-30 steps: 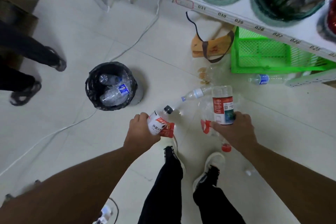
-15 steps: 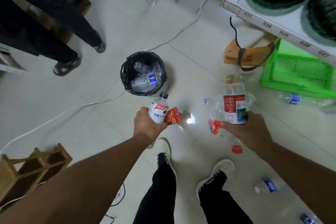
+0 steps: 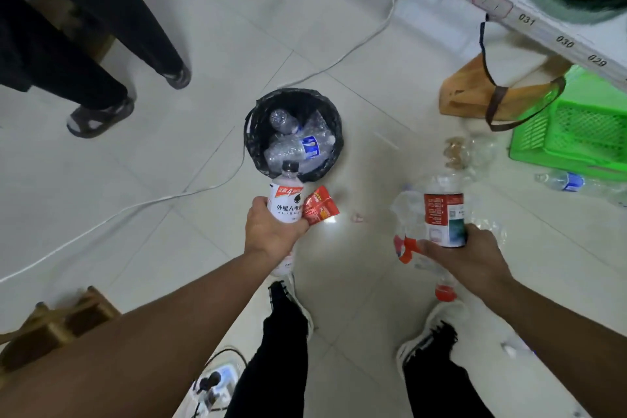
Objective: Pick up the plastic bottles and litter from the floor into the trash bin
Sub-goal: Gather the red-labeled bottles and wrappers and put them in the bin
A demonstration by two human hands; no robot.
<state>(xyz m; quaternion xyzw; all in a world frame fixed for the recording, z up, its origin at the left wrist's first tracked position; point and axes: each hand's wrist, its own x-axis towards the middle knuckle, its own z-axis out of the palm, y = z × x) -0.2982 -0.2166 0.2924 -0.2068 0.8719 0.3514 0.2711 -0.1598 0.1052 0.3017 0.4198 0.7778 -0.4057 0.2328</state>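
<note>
My left hand [image 3: 271,231] grips a white-labelled bottle [image 3: 285,195] with a black cap, plus a red wrapper [image 3: 320,206] beside it, just short of the trash bin [image 3: 258,125]. The bin is lined with a black bag and holds several clear bottles. My right hand [image 3: 464,258] holds a red-labelled bottle [image 3: 442,210] together with other crushed clear bottles, one with a red cap [image 3: 445,292] hanging below. Another clear bottle with a blue label [image 3: 573,181] lies on the floor at the right, by the crate.
A green crate [image 3: 576,132] and a brown bag [image 3: 475,92] sit under the white table edge [image 3: 529,20] at right. Another person's legs [image 3: 101,78] stand at upper left. A white cable [image 3: 135,207] crosses the floor. A power strip [image 3: 212,383] and a wooden rack [image 3: 51,326] lie near my feet.
The view has shifted so the bin sits closer, directly beyond my left hand. Both hands still hold their bottles, the left one now nearly at the bin's rim.
</note>
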